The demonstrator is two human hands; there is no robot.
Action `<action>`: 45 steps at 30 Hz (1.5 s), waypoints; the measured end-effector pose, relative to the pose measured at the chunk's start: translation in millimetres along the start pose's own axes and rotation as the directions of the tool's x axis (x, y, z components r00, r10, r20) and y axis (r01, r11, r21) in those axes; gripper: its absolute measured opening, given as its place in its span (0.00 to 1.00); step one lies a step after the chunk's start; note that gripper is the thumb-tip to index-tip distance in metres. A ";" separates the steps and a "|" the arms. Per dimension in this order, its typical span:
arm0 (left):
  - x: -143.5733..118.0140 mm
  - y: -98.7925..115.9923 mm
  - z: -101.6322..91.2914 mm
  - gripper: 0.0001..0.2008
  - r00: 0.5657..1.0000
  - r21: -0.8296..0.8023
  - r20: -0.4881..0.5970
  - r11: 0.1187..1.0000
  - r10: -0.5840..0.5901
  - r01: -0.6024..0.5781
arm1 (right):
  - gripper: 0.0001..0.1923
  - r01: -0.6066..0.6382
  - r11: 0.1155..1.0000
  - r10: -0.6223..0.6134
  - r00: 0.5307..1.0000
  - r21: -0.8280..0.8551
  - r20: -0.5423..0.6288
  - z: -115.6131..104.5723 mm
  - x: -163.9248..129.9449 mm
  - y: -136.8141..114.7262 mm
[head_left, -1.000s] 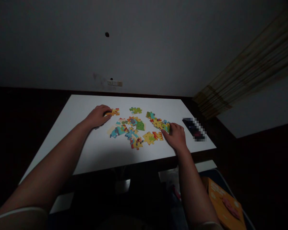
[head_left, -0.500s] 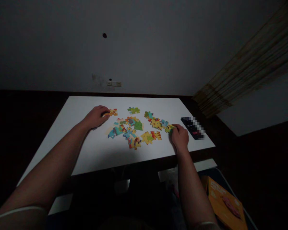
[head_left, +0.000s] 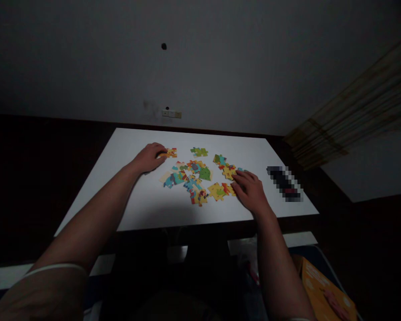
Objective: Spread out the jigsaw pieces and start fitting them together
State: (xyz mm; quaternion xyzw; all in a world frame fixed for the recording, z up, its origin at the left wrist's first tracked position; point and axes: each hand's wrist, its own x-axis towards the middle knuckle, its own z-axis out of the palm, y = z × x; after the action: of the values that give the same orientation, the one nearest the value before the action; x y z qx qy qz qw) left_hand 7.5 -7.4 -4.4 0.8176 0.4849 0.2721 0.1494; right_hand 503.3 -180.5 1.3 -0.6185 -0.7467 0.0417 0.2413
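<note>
Colourful jigsaw pieces lie in a loose cluster (head_left: 191, 174) in the middle of a white table (head_left: 127, 147). My left hand (head_left: 150, 157) rests at the cluster's far left, its fingertips curled on a yellow-orange piece (head_left: 170, 153). My right hand (head_left: 251, 189) lies palm down at the cluster's right side, fingers spread over a short chain of joined pieces (head_left: 224, 166) and touching the yellow pieces (head_left: 218, 191) beside it. A green piece (head_left: 199, 152) sits alone at the far side, between my hands.
A dark, blurred flat object (head_left: 284, 183) lies near the table's right edge. An orange box (head_left: 327, 294) sits low at the right, below the table. The wall with a socket plate (head_left: 171, 113) stands behind, and a curtain (head_left: 354, 116) hangs at the right.
My right hand, which had drawn a green piece out toward the right, has come back left onto the pieces with its fingers flattened. The left hand has stayed on its piece.
</note>
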 end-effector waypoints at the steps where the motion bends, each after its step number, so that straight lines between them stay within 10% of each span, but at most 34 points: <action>1: 0.0 -0.1 0.4 0.23 1.000 -0.001 0.000 1.000 0.004 -0.004 | 0.21 -0.010 1.000 0.010 1.000 0.015 -0.016 -0.2 0.3 2.0; 16: -1.1 1.5 6.6 0.19 0.992 -0.242 -0.069 0.966 -0.108 0.088 | 0.17 -0.084 0.991 0.095 0.989 0.103 -0.112 -11.5 1.3 2.0; 23: 9.6 -8.9 -10.8 0.20 0.733 -0.860 -0.238 0.489 -0.637 0.146 | 0.16 -0.065 0.991 0.089 0.975 0.120 -0.205 -3.3 -1.0 11.5; 27: 12.0 -12.9 -15.6 0.19 0.649 -0.882 -0.280 0.457 -0.707 0.116 | 0.15 -0.060 0.991 0.085 0.970 0.116 -0.226 0.1 -1.4 16.3; 36: 6.8 3.1 0.3 0.09 0.794 -0.585 -0.299 0.759 -0.529 0.286 | 0.18 -0.015 0.995 0.041 0.960 0.094 -0.277 -15.0 13.0 -20.5; 45: -0.8 -0.4 1.6 0.14 0.876 -0.340 -0.254 0.886 -0.411 0.317 | 0.22 -0.039 0.994 0.010 0.965 0.106 0.262 -19.5 142.2 -33.9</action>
State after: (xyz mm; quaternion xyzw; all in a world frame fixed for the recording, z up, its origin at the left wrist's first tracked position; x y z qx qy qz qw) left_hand 7.8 -7.9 -6.1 0.6251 0.6041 0.4347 0.2354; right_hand 463.9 -58.8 74.6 -0.6027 -0.7607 0.1667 0.1741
